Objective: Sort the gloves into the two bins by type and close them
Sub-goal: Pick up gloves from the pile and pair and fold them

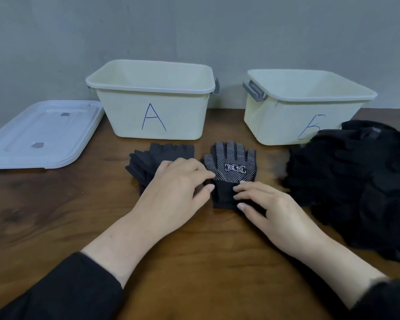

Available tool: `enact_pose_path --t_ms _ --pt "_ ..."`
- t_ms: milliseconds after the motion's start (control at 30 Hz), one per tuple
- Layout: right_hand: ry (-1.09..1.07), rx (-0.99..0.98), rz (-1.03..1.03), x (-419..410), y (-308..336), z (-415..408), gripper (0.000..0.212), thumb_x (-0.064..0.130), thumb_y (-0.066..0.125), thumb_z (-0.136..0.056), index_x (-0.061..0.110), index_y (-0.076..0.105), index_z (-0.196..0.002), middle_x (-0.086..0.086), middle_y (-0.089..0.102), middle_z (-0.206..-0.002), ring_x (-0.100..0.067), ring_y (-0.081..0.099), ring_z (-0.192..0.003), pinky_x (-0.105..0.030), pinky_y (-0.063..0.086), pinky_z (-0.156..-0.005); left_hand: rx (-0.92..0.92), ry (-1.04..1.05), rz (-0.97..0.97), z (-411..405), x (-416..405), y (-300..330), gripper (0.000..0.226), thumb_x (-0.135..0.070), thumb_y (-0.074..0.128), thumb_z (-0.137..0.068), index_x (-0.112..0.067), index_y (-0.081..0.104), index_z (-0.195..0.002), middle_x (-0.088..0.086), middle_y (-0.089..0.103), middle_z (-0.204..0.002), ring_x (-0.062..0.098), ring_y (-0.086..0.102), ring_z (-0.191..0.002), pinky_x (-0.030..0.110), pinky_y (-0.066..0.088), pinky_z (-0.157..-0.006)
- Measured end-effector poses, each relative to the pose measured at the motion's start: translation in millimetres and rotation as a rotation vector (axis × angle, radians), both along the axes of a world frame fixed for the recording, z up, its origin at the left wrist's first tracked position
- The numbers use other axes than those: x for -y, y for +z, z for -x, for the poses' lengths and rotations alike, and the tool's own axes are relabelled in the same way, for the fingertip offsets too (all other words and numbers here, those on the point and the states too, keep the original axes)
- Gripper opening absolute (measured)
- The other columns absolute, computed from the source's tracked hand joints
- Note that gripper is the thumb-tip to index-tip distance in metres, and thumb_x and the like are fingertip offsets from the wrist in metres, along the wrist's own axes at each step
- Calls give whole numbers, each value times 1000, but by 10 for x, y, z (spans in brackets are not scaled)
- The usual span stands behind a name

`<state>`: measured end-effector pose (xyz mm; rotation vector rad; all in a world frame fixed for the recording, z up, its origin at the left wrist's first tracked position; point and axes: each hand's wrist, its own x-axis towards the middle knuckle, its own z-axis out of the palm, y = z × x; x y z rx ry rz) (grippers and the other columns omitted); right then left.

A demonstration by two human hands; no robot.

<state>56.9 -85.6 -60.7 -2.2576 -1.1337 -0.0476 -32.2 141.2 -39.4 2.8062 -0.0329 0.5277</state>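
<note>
Nearest, at six o'clock, both hands pinch the knit cuff of the dotted glove (231,168): left hand (174,183), right hand (267,204), likely squaring it on the wooden surface (56,215). Plain gloves (157,155) stack at eleven; unsorted pile (356,176) at three. Beyond, smooth plastic bin A (151,100), bin B (305,105) open, lids (41,132) at ten.

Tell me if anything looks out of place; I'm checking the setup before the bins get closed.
Only one lid shows, flat left of bin A; none is visible for bin B. The unsorted glove heap overlaps B's front, hiding part of its letter.
</note>
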Motion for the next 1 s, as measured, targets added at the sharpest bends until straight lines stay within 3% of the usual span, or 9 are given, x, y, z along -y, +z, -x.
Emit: enact_pose_path --t_ms 100,167,300,433,533,733,867,1000 --pt "13 26 3 9 6 -13 23 30 67 -95 25 74 -116 20 62 -124 4 53 -124 -14 37 -109 -75 -65 -96 -11 60 -53 50 -58 36 -94 -33 66 -126 -14 60 -121 11 51 -116 38 33 -105" --pt "6 59 -1 30 -6 -60 25 33 68 -93 24 73 -115 19 61 -118 -2 55 -115 -21 42 -104 -104 -49 -131 -29 93 -78 49 -59 38 -94 -34 67 -125 -13 61 -119 12 53 -113 40 35 -104" --pt "4 90 21 -3 -25 -129 21 34 69 -91 26 75 -109 18 59 -109 -9 55 -105 -43 49 -92 -96 35 -136 -68 115 -96 34 -41 49 -101 -33 64 -129 -13 64 -113 14 56 -108 41 34 -101" --pt "-16 163 10 -51 -54 -126 10 23 70 -92 24 74 -102 14 59 -103 -13 54 -96 -46 50 -83 -114 20 -187 -123 136 -128 39 -22 47 -98 -30 61 -133 -12 64 -113 18 56 -108 46 37 -99" --pt "-21 229 13 -56 -67 -106 11 22 68 -93 23 74 -102 13 59 -102 -15 54 -93 -46 50 -79 -131 18 -223 -133 151 -136 49 -20 39 -88 -25 65 -130 -8 65 -119 21 56 -111 47 39 -96" --pt "-3 339 -22 -27 -4 -57 11 22 67 -96 21 73 -104 10 60 -104 -15 54 -94 -37 42 -84 -32 55 -208 -101 164 -110 50 -20 32 -88 -21 72 -117 -8 66 -115 21 57 -107 47 41 -93" --pt "38 245 69 15 -63 -55 24 41 57 -97 27 72 -108 16 56 -106 -9 53 -100 -38 43 -91 -83 45 -235 -56 140 -148 43 -20 40 -86 -23 74 -112 -9 65 -109 20 56 -103 45 39 -93" --pt "75 186 101 91 -30 -83 38 56 57 -92 31 69 -118 21 53 -116 -5 49 -114 -34 36 -103 -107 75 -216 -77 127 -113 44 -24 35 -88 -25 75 -106 -11 60 -105 17 52 -103 41 33 -96"
